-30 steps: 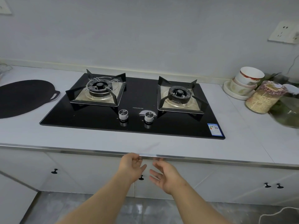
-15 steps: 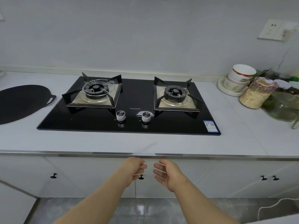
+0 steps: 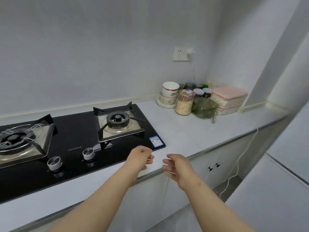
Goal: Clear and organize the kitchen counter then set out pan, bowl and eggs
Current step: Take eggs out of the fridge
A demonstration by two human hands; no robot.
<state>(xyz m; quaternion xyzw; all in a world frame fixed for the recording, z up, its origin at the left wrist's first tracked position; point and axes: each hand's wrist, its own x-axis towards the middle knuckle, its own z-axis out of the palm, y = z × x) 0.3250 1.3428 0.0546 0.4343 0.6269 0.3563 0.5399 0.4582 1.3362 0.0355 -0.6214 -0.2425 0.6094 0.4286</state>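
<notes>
Pose: left hand (image 3: 140, 159) loosely curled, grip empty | right hand (image 3: 178, 168) likewise, over counter (image 3: 192, 131) edge

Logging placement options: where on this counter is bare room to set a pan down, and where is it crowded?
Bare counter runs from the hob right to the glass bowl, and forward to the metal-trimmed front edge. Crowded: the back right corner, with stacked bowls, grain jar and pink-lidded boxes.

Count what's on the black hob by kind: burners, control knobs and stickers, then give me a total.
Burners: 2
Control knobs: 2
Stickers: 1
Total: 5
</notes>
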